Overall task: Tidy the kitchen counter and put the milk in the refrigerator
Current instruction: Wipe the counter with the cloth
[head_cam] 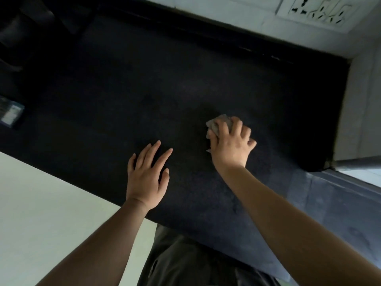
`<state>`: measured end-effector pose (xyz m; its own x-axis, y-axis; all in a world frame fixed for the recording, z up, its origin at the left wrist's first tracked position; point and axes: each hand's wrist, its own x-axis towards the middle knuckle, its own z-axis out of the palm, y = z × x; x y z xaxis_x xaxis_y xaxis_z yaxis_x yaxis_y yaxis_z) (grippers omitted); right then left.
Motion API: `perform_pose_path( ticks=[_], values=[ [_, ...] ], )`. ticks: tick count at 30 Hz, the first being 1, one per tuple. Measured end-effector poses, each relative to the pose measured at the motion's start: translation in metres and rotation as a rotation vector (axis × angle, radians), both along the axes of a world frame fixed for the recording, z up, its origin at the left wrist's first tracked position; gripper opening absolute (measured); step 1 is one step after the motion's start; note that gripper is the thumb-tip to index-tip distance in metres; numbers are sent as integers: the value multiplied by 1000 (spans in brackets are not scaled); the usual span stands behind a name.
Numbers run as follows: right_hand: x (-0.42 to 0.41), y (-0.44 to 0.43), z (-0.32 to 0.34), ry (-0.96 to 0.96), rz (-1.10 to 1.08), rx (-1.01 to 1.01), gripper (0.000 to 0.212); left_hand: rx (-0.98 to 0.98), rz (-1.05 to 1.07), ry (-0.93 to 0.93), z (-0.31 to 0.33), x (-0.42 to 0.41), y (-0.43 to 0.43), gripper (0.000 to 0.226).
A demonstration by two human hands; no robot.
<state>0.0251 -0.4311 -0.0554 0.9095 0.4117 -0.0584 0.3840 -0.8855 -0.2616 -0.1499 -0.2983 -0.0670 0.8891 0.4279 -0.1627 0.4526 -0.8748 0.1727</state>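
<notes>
One crumpled rag [219, 123], possibly paper, in right grip [231, 145].

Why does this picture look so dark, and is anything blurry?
In the head view, light is dim, so the black counter swallows detail and its far left corner goes nearly black; the wall sockets and the small box at the left edge look soft; the right hand gripping a grey cloth and the open left hand are fairly sharp.

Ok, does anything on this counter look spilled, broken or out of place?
Nothing stands out. The right hand grips a grey cloth on the dark counter, the left hand lies open beside it, and only faint smears show near the front right edge.
</notes>
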Motion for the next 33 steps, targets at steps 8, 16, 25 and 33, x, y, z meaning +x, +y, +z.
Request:
perform_pose_path(
  ticks=[8,16,25,33],
  values=[
    [-60,-77,-5,-152,324,8,37,-37,8,-35,1,-1,0,49],
    [5,4,4,39,-78,-17,40,-31,15,-24,0,0,0,49],
    [-82,-42,-5,-136,229,-9,37,-53,6,-46,2,-1,0,49],
    [-50,-6,4,-31,-224,40,36,-56,-24,-15,1,-2,3,50]
  ],
)
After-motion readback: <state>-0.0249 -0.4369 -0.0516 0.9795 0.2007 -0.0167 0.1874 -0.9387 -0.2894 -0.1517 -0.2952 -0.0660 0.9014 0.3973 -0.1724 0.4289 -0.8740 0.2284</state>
